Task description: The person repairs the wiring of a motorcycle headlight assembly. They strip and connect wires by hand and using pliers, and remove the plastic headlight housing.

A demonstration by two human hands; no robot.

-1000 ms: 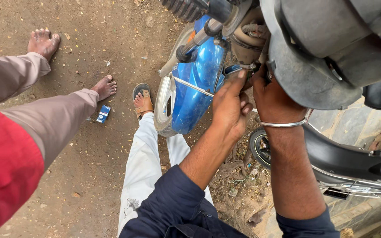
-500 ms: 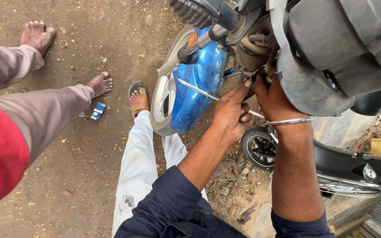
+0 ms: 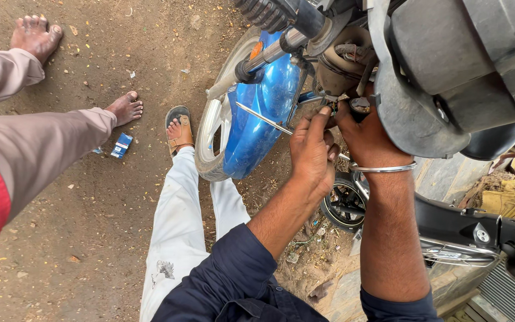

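I stand over the front of a scooter with a blue front mudguard [image 3: 263,113] and a grey headlight housing [image 3: 448,71]. My left hand [image 3: 312,156] is closed on a thin metal rod, a screwdriver-like tool [image 3: 263,118], whose tip points left across the mudguard. My right hand [image 3: 365,134], with a metal bangle on the wrist, reaches up under the grey housing into the wiring and parts below the handlebar [image 3: 269,18]. Its fingers are partly hidden there, so what they hold is unclear.
The front wheel [image 3: 210,137] rests on bare dirt. My sandalled foot [image 3: 179,128] is beside it. Another person's bare feet [image 3: 125,107] and beige trouser legs come in from the left. A small blue packet [image 3: 121,145] lies on the ground. A second vehicle's black body [image 3: 478,229] is at right.
My view has shifted slightly left and down. Both hands stay under the housing; the left hand has shifted a little with the thin tool.
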